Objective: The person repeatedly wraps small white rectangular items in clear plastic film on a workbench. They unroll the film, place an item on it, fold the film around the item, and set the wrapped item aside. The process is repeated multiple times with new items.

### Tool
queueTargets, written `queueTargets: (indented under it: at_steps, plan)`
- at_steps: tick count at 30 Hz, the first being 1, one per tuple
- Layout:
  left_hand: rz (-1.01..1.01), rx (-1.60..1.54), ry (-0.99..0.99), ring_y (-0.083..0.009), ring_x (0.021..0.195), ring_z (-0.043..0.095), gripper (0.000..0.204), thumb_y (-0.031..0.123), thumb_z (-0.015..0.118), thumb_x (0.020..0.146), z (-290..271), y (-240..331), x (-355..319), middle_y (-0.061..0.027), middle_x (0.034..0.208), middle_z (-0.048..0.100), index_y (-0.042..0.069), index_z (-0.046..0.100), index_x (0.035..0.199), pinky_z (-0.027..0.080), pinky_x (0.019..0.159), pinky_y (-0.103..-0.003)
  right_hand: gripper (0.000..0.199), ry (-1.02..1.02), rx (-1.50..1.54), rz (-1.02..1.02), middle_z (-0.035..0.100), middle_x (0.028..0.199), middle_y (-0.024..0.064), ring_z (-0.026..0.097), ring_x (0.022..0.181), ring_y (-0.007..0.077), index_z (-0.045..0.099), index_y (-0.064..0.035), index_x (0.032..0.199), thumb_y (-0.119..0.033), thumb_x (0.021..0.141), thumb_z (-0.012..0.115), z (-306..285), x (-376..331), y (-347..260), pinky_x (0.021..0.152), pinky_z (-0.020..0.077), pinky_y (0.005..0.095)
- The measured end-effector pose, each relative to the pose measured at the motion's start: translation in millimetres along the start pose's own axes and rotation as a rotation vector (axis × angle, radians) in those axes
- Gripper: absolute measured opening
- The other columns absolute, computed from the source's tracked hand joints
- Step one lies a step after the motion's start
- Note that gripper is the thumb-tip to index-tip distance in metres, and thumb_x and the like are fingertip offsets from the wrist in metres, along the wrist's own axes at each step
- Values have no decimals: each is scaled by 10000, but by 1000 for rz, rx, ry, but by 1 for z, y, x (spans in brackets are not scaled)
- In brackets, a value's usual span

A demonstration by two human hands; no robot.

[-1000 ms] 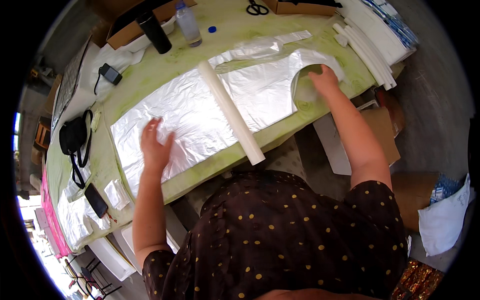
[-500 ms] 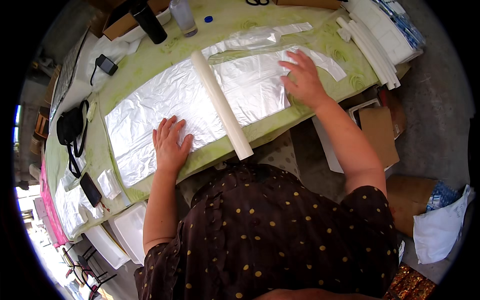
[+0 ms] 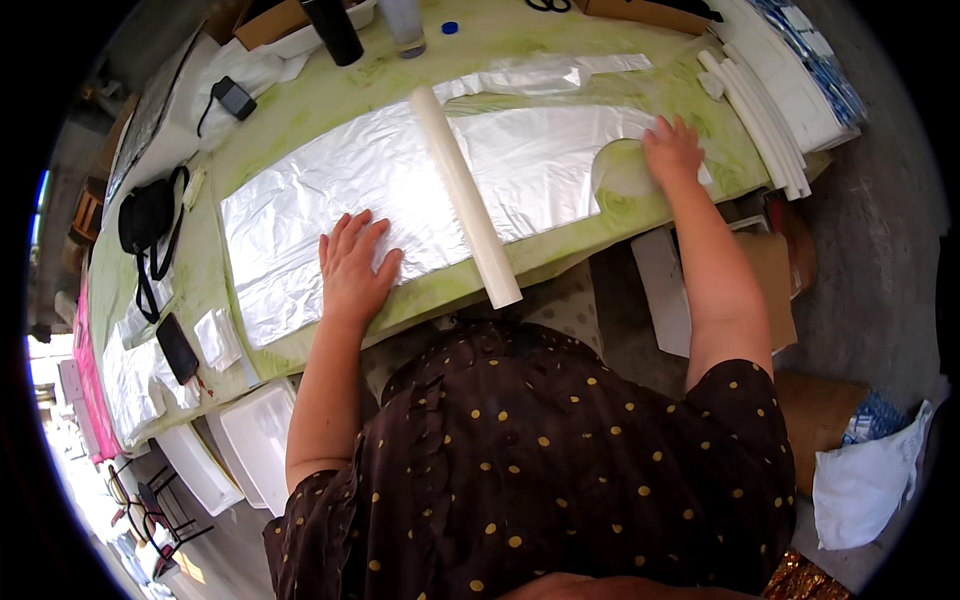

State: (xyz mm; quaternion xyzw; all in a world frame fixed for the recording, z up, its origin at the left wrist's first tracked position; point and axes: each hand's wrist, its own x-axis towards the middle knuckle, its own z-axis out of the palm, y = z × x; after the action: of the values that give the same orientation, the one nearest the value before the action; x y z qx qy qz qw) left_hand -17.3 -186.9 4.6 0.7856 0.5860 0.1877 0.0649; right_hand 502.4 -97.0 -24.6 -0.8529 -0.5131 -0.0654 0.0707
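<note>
A thin, shiny silvery-white plastic sheet (image 3: 310, 220) lies spread along the table, slightly creased. Its right end has a rounded cut-out with a narrow strip beside it. Across the sheet rests a long cream-coloured tube or roll (image 3: 462, 195), its near end sticking out past the table edge. My left hand (image 3: 358, 268) lies flat on the sheet's near side, left of the tube, fingers spread. At the right end, my right hand (image 3: 676, 152) rests over the strip beside the cut-out, fingers stretched out and slightly apart. Neither hand grasps anything.
White rolls (image 3: 755, 120) lie at the table's right end. At the back stand a black bottle (image 3: 333, 32), a clear bottle (image 3: 404, 28) and a blue cap (image 3: 450, 28). A black bag (image 3: 148, 218) and phone (image 3: 177, 348) lie left. Boxes (image 3: 765, 280) stand below, right.
My right hand has moved right, from above the sheet's right part to the strip at its end, uncovering the rounded cut-out. My left hand stays on the sheet; the view has shifted slightly.
</note>
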Motion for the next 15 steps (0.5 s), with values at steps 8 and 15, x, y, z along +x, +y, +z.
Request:
queueTargets:
  at_steps: [8,15]
  plan:
    - [-16,5,-2,-307,1459,393,432,299,714,868,4,-1,3,-61,1460,551,156,671,1273,208,1226,-546,628,-149,301,-597,326,1645,104,242,1532,345,458,-151,1515,-488,989,529,-14,-71,-89,1223,181,612]
    - [2,-1,-8,-320,1450,403,423,270,695,878,2,2,4,-61,1463,548,148,662,1282,235,1211,-555,678,-226,68,0,250,1684,57,197,1556,292,357,-182,1584,-553,1017,389,-17,-25,-1,1227,141,636]
